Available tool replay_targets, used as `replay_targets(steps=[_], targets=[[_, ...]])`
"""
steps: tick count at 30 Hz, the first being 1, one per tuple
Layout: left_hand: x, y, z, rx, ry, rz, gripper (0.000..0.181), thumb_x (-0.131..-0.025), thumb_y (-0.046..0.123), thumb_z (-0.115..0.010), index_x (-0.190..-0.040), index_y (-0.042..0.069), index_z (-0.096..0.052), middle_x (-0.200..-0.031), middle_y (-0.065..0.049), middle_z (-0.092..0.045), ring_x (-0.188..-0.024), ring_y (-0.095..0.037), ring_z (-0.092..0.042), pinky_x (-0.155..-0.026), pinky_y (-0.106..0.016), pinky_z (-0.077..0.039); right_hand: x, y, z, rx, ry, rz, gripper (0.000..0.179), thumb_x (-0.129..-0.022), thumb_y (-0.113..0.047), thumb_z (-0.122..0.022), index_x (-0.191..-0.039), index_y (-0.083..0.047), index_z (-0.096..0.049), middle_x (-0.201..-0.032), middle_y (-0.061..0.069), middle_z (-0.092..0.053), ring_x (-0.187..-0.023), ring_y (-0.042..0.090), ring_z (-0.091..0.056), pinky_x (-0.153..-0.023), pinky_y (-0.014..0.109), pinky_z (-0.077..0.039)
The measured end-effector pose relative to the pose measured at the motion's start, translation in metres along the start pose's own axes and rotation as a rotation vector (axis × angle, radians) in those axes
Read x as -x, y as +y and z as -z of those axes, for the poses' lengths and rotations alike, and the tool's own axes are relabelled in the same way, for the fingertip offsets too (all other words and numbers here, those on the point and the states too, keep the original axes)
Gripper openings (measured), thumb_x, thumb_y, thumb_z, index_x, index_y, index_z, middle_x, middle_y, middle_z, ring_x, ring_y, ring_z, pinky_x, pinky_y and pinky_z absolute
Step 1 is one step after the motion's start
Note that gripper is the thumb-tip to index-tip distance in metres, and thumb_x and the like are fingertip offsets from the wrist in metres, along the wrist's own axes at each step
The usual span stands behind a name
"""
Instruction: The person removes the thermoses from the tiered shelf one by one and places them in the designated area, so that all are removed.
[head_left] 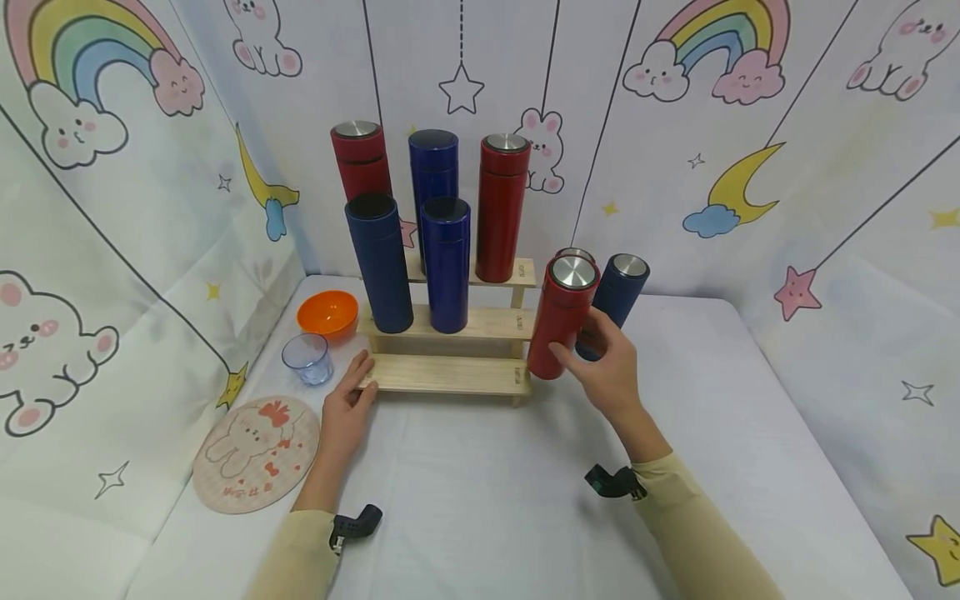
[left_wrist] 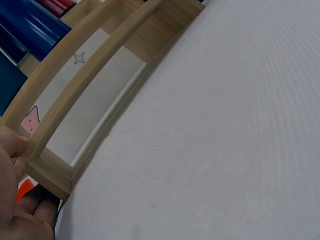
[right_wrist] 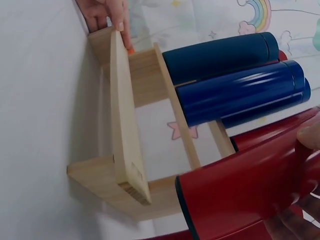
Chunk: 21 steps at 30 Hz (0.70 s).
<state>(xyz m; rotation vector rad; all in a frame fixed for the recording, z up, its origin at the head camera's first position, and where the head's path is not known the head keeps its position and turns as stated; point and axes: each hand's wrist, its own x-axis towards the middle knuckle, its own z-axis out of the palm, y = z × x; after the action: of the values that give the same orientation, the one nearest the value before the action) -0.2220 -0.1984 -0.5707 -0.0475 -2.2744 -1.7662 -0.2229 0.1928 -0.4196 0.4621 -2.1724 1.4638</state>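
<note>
Right hand [head_left: 609, 367] grasping red cylindrical flask with silver lid [head_left: 558, 321], just beside right end of tiered pale wooden rack [head_left: 450, 375]; left hand [head_left: 348, 410] gripping rack's left end. Held flask's top cut off in right wrist view. Second red flask [head_left: 574, 250] behind it, nearly all hidden; dark blue silver-lidded flask [head_left: 621, 287] partly covered by right hand. Orange bowl [head_left: 327, 315], clear glass cup [head_left: 307, 360] left of rack on white-covered counter [head_left: 465, 500].
</note>
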Motion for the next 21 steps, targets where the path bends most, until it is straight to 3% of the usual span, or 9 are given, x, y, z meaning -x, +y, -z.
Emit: replay_targets(steps=[11, 18, 21], targets=[[-0.001, 0.001, 0.0, -0.012, 0.004, 0.012, 0.047, -0.111, 0.008, -0.062, -0.158, 0.003, -0.056, -0.171, 0.002, -0.042, -0.158, -0.018, -0.035, -0.106, -0.009, -0.042, 0.0, 0.004, 0.013, 0.054, 0.022, -0.013, 0.059, -0.09, 0.006, -0.083, -0.145, 0.005, -0.061, -0.136, 0.023, -0.069, -0.122, 0.037, -0.069, -0.101, 0.063, -0.056], [0.0, 0.002, 0.0, 0.004, 0.009, 0.006, 0.047, -0.111, 0.007, -0.062, -0.157, 0.003, -0.056, -0.171, -0.001, -0.042, -0.159, -0.021, -0.035, -0.105, -0.009, -0.043, 0.0, 0.011, 0.02, 0.084, 0.036, -0.045, 0.06, -0.092, 0.004, -0.083, -0.148, 0.0, -0.061, -0.139, 0.015, -0.069, -0.126, 0.031, -0.067, -0.105, 0.035, -0.056], [0.001, 0.002, 0.0, 0.006, 0.007, 0.005, 0.047, -0.111, 0.007, -0.063, -0.157, 0.003, -0.056, -0.171, -0.002, -0.042, -0.159, -0.021, -0.035, -0.104, -0.009, -0.043, 0.0, 0.013, 0.023, 0.088, 0.042, -0.049, 0.06, -0.092, 0.003, -0.083, -0.148, 0.0, -0.061, -0.139, 0.015, -0.069, -0.126, 0.029, -0.066, -0.104, 0.029, -0.055]])
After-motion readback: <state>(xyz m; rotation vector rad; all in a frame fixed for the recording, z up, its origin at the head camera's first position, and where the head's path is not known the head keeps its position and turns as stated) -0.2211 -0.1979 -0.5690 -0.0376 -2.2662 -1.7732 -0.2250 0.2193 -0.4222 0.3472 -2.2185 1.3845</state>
